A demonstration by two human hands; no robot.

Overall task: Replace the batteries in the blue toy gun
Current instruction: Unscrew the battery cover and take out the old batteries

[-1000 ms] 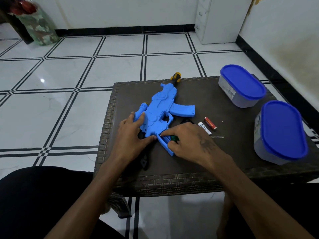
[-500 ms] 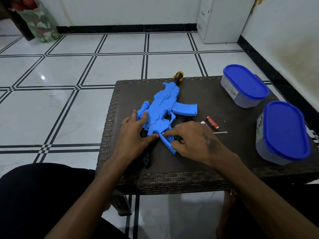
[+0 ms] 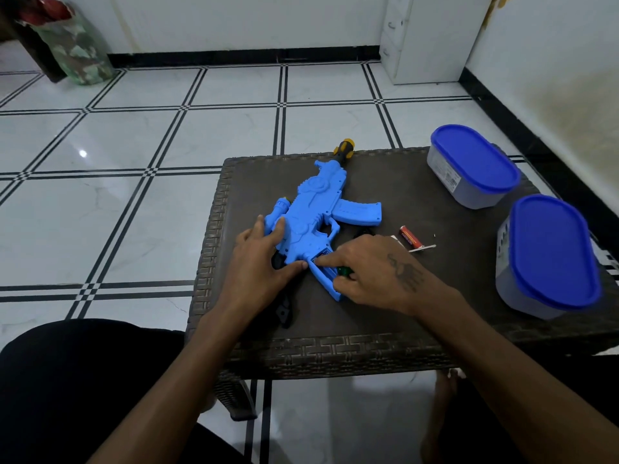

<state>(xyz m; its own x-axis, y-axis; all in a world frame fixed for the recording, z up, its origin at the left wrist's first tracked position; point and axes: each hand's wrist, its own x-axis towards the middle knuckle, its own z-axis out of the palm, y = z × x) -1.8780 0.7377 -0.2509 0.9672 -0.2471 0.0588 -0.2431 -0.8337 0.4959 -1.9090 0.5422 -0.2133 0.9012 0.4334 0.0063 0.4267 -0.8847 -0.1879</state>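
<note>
**Kid:** On the dark woven table we see the blue toy gun lying flat. Where are the hands?

**Helper:** We see the left hand lying on the back part of the gun. Its fingers are straight and spread a little, and the thumb touches the gun's lower edge. It presses the gun down.

**Kid:** And the other one?

**Helper:** We see the right hand at the gun's grip, where a little door looks open. Its pointer finger pokes in there. Its other fingers are curled, and something green peeks out beside them. We cannot tell if they hold it.

**Kid:** We see a red battery too!

**Helper:** Yes, it lies on the table just right of the right hand, apart from the gun. A thin white stick lies next to it.

**Kid:** And two tubs with blue lids?

**Helper:** Yes, the far tub and the near tub stand on the table's right side, well apart from the gun.
</note>
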